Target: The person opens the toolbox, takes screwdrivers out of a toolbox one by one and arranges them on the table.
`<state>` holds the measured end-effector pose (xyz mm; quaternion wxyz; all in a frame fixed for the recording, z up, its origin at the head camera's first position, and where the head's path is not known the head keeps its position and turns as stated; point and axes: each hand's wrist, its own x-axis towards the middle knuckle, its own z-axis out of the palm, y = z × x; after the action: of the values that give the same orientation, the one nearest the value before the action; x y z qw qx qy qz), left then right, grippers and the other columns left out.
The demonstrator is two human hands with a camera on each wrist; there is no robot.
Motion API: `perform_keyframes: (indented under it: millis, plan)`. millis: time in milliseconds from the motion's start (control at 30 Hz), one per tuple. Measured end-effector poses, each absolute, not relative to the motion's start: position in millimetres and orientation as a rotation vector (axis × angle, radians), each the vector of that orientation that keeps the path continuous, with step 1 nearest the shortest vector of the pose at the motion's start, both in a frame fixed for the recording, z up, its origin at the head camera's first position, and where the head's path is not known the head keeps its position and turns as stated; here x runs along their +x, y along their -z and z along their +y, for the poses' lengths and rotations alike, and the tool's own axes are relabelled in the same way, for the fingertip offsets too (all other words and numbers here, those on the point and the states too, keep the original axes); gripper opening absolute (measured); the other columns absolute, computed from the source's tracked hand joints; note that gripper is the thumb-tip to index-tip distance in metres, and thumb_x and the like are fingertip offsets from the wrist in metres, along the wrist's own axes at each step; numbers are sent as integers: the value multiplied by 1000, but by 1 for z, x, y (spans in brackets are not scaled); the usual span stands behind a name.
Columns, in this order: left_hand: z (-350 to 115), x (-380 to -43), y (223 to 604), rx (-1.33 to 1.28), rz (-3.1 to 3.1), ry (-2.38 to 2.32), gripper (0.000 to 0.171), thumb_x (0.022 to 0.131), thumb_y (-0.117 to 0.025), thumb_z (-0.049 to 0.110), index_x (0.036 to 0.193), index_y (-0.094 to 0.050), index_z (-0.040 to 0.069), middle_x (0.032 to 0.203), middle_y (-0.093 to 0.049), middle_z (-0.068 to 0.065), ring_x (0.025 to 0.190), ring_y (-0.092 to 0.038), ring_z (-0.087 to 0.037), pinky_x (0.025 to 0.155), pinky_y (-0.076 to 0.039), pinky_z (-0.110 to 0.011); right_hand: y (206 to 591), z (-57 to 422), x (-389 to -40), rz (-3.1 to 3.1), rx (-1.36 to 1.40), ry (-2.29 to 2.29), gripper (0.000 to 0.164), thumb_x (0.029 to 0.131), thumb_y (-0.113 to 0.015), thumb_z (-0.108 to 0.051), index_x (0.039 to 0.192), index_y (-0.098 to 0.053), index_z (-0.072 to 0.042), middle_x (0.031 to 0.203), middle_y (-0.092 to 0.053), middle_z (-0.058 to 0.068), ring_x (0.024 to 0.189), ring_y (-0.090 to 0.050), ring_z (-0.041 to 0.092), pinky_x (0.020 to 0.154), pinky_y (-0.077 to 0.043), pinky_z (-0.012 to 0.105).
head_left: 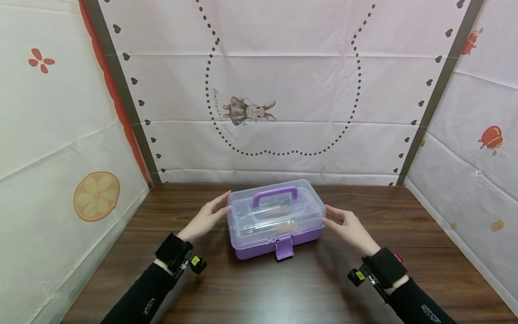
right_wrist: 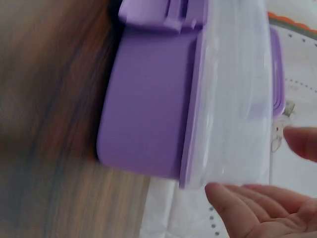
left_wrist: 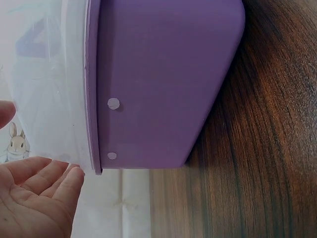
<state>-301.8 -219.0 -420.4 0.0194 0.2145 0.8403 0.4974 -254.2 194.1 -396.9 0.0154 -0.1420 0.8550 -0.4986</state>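
Note:
A plastic storage box point(head_left: 252, 250) with a purple base stands slightly turned on the table. Its see-through lid point(head_left: 267, 225) lies down over the base, and small unclear items show through it. On top is a purple handle point(head_left: 275, 191); the purple front latch point(head_left: 284, 247) sticks outward. My left hand point(head_left: 205, 218) touches the lid's left end with nearly straight fingers, its thumb apart from them in the left wrist view. At the right end, the fingertips of my right hand point(right_wrist: 267, 210) meet the lid's edge, thumb held off above.
The brown wooden table point(head_left: 251, 292) runs up to a pale cloth wall point(head_left: 283, 144) with a printed rabbit. Similar printed cloths hang at left point(head_left: 48, 135) and right point(head_left: 465, 135). Both wrists wear black bands with small cameras.

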Motion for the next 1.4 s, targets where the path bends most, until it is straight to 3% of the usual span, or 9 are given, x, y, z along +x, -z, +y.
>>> perform_keyframes:
  millis: [267,500,667,900,1400]
  plan:
    - [-218,-301,420,652,2638,-1551,60,105,-48,29,156,-27,6,156,-35,-24,143,-34,-42,112,-35,-58,395,192,-243,2374,-431,1745,62,109,-38,-27,152,-17,12,160,-19,29,146,-26,40,115,-29,50]
    - [-216,-295,423,617,2653,-1588,61,105,-49,29,156,-27,4,156,-36,-24,143,-34,-41,113,-35,-56,400,188,-247,2228,-445,1826,63,111,-19,-33,154,-1,10,163,1,27,151,-3,40,122,-12,53]
    - [-212,-289,423,539,2676,-1620,62,105,-49,29,156,-26,2,157,-34,-24,145,-31,-40,115,-30,-56,405,181,-255,2189,-431,1866,62,111,-16,-33,155,3,6,164,6,23,152,2,37,122,-7,55]
    - [-207,-275,422,384,2744,-1554,66,105,-47,36,158,-21,7,156,-35,-25,145,-31,-40,115,-30,-56,406,169,-269,2169,-371,1920,60,111,-16,-29,155,7,4,165,13,18,152,10,31,124,-4,50]
    - [-212,-254,422,478,2840,-1510,58,108,-40,33,155,-27,2,156,-35,-25,141,-38,-41,112,-34,-58,408,154,-299,2199,-339,1904,63,111,-21,-29,155,13,-2,165,18,14,152,11,31,124,-3,48]
